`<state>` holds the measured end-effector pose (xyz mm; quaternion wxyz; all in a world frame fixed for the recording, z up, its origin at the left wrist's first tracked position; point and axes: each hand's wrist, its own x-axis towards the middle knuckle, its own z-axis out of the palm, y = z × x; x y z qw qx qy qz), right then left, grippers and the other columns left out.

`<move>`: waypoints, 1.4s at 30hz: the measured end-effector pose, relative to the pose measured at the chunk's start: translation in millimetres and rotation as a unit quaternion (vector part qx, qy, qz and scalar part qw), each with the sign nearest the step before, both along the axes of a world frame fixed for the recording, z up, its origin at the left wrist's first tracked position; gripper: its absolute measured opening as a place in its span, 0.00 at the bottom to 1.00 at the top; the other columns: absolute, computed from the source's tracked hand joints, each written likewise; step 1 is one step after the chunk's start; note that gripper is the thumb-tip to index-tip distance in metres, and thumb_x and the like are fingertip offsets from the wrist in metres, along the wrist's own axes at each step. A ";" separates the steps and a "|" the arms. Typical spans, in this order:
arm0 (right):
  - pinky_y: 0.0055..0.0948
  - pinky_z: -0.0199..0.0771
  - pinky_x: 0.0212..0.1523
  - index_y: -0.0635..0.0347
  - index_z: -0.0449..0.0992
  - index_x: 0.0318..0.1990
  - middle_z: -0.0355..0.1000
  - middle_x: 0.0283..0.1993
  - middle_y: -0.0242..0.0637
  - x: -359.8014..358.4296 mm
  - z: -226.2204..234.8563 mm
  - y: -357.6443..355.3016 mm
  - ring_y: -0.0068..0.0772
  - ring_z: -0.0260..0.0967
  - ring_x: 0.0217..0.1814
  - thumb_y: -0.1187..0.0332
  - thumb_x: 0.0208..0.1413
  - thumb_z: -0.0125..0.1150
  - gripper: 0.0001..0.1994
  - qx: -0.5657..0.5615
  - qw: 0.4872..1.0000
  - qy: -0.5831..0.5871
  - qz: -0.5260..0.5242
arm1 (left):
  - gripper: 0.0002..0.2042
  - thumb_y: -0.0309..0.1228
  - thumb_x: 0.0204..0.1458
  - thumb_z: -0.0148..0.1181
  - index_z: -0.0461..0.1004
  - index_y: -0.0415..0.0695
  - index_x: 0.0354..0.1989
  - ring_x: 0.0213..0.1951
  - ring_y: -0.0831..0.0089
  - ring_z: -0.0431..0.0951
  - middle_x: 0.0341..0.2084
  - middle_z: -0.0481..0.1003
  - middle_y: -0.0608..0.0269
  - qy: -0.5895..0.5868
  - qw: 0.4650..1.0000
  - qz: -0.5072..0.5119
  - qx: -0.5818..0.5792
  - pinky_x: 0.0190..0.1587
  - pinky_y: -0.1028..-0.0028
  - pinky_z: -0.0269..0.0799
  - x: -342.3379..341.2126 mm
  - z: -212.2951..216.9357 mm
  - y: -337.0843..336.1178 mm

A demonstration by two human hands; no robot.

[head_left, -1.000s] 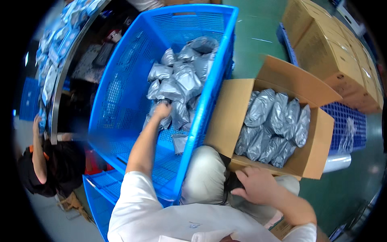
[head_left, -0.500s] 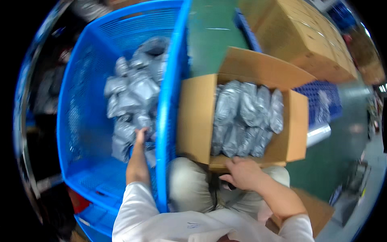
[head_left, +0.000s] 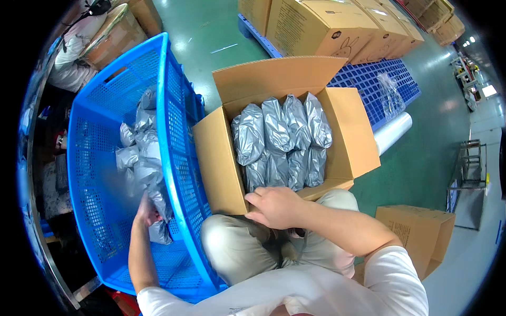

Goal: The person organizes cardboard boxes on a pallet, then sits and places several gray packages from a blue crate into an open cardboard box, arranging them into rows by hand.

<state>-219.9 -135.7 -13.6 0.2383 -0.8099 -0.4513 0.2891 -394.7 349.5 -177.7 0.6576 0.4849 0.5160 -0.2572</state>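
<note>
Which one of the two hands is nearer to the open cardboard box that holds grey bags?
Right. The right hand is at the near edge of the open cardboard box; the left hand is farther left, inside the blue crate.

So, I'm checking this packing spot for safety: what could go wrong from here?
The silvery-grey plastic bag by the left hand might snag on the tall blue plastic lattice crate if lifted over its rim. The right hand is at the near edge of the open brown cardboard carton, so fingers could get scraped there. The whitish cylindrical plastic roll beside the blue lattice pallet might roll underfoot.
</note>
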 end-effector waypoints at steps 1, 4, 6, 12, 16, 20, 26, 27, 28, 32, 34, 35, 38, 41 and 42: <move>0.43 0.77 0.42 0.64 0.74 0.48 0.74 0.42 0.48 -1.3 3.4 5.1 0.51 0.75 0.43 0.50 0.61 0.59 0.22 0.051 0.999 0.002 -0.017 | 0.44 0.74 0.52 0.38 0.70 0.46 0.60 0.39 0.64 0.73 0.43 0.76 0.57 -0.039 0.997 -0.011 0.067 0.38 0.65 0.68 -9.4 20.6 4.3; 0.38 0.76 0.50 0.62 0.70 0.58 0.74 0.49 0.47 -0.2 19.8 22.1 0.44 0.75 0.50 0.56 0.59 0.64 0.25 0.167 0.978 0.109 -0.053 | 0.34 0.56 0.63 0.47 0.63 0.41 0.68 0.54 0.61 0.73 0.56 0.72 0.51 -0.188 0.961 -0.029 0.202 0.54 0.63 0.69 -11.0 107.6 -13.6; 0.39 0.74 0.54 0.62 0.67 0.62 0.74 0.53 0.47 -0.9 23.1 33.0 0.42 0.74 0.55 0.59 0.56 0.68 0.29 0.265 0.936 0.222 -0.065 | 0.35 0.49 0.59 0.54 0.60 0.36 0.68 0.60 0.59 0.71 0.60 0.69 0.49 -0.319 0.883 -0.088 0.332 0.63 0.66 0.63 11.9 197.2 -75.5; 0.48 0.54 0.71 0.59 0.47 0.74 0.59 0.70 0.42 -23.3 57.1 41.7 0.42 0.59 0.70 0.40 0.42 0.75 0.58 0.475 0.753 0.426 -0.161 | 0.66 0.81 0.27 0.53 0.61 0.32 0.67 0.52 0.55 0.73 0.57 0.69 0.45 -0.582 0.551 -0.412 0.433 0.54 0.61 0.70 54.9 309.2 -177.2; 0.45 0.62 0.67 0.63 0.55 0.70 0.61 0.68 0.43 -6.4 38.7 -10.9 0.43 0.65 0.65 0.46 0.56 0.63 0.42 0.502 0.723 0.390 -0.271 | 0.21 0.43 0.62 0.55 0.75 0.41 0.56 0.44 0.64 0.78 0.42 0.78 0.55 -0.493 0.705 -0.284 0.423 0.49 0.67 0.72 80.8 268.3 -156.1; 0.44 0.63 0.67 0.61 0.56 0.70 0.61 0.69 0.45 9.8 38.4 -42.6 0.43 0.63 0.67 0.46 0.63 0.51 0.36 0.468 0.651 0.429 -0.416 | 0.32 0.48 0.53 0.65 0.70 0.35 0.59 0.51 0.53 0.79 0.49 0.78 0.45 -0.105 0.830 -0.095 0.539 0.55 0.62 0.72 80.8 47.1 -66.0; 0.44 0.68 0.64 0.58 0.58 0.69 0.63 0.67 0.42 24.2 28.3 -57.0 0.43 0.65 0.65 0.46 0.63 0.52 0.34 0.416 0.540 0.471 -0.560 | 0.70 0.64 0.30 0.76 0.41 0.25 0.70 0.68 0.51 0.63 0.66 0.58 0.31 0.088 0.931 -0.030 0.354 0.68 0.64 0.60 -38.3 -161.9 -64.7; 0.44 0.73 0.59 0.56 0.61 0.68 0.66 0.65 0.41 30.6 25.0 -62.6 0.42 0.68 0.63 0.45 0.62 0.53 0.33 0.405 0.530 0.458 -0.588 | 0.73 0.65 0.28 0.77 0.34 0.27 0.71 0.69 0.49 0.61 0.68 0.54 0.31 0.075 0.941 -0.014 0.330 0.69 0.64 0.58 -24.1 -173.4 -86.2; 0.44 0.74 0.58 0.56 0.61 0.67 0.67 0.64 0.41 36.9 24.3 -66.7 0.42 0.69 0.62 0.45 0.62 0.53 0.33 0.403 0.524 0.453 -0.598 | 0.77 0.65 0.27 0.77 0.27 0.29 0.72 0.69 0.48 0.59 0.70 0.50 0.31 0.061 0.950 0.004 0.307 0.70 0.63 0.57 -1.5 -168.1 -106.9; 0.45 0.76 0.56 0.56 0.63 0.66 0.69 0.62 0.41 43.5 31.8 -59.0 0.41 0.71 0.59 0.47 0.61 0.56 0.32 0.396 0.498 0.507 -0.581 | 0.71 0.56 0.33 0.77 0.26 0.44 0.75 0.65 0.38 0.64 0.69 0.49 0.27 0.005 0.851 -0.181 0.493 0.67 0.56 0.61 -8.2 -162.5 -113.4; 0.44 0.75 0.56 0.56 0.64 0.65 0.71 0.61 0.40 53.2 31.3 -65.6 0.39 0.72 0.58 0.49 0.60 0.58 0.30 0.391 0.504 0.504 -0.582 | 0.65 0.53 0.36 0.75 0.31 0.42 0.74 0.63 0.40 0.66 0.67 0.53 0.29 0.015 0.831 -0.255 0.495 0.66 0.57 0.62 -7.5 -167.2 -102.8; 0.42 0.75 0.57 0.57 0.66 0.64 0.72 0.59 0.41 60.5 32.0 -68.7 0.40 0.73 0.57 0.49 0.59 0.60 0.30 0.383 0.540 0.472 -0.583 | 0.63 0.52 0.37 0.74 0.34 0.41 0.74 0.63 0.42 0.67 0.66 0.55 0.30 0.017 0.822 -0.291 0.490 0.65 0.57 0.63 -6.0 -165.7 -93.9; 0.38 0.72 0.57 0.65 0.65 0.63 0.74 0.55 0.47 79.6 30.4 -108.5 0.41 0.73 0.55 0.53 0.53 0.66 0.34 0.252 0.715 0.274 -0.593 | 0.55 0.48 0.41 0.71 0.42 0.39 0.73 0.61 0.45 0.69 0.63 0.61 0.33 0.008 0.804 -0.365 0.468 0.62 0.58 0.65 0.4 -142.1 -54.2; 0.43 0.69 0.61 0.72 0.66 0.62 0.72 0.56 0.64 86.1 58.2 -132.9 0.53 0.72 0.60 0.46 0.48 0.65 0.41 -0.099 0.879 -0.014 -0.465 | 0.47 0.44 0.46 0.68 0.50 0.36 0.72 0.59 0.49 0.72 0.61 0.67 0.36 -0.031 0.843 -0.288 0.454 0.60 0.59 0.68 -9.9 -84.4 -7.8; 0.43 0.69 0.61 0.71 0.68 0.62 0.72 0.56 0.64 93.8 53.7 -140.6 0.53 0.71 0.61 0.44 0.49 0.63 0.41 -0.172 0.874 -0.004 -0.454 | 0.45 0.43 0.47 0.66 0.53 0.36 0.71 0.58 0.50 0.73 0.60 0.69 0.37 -0.054 0.869 -0.218 0.440 0.59 0.60 0.69 -15.5 -57.0 4.5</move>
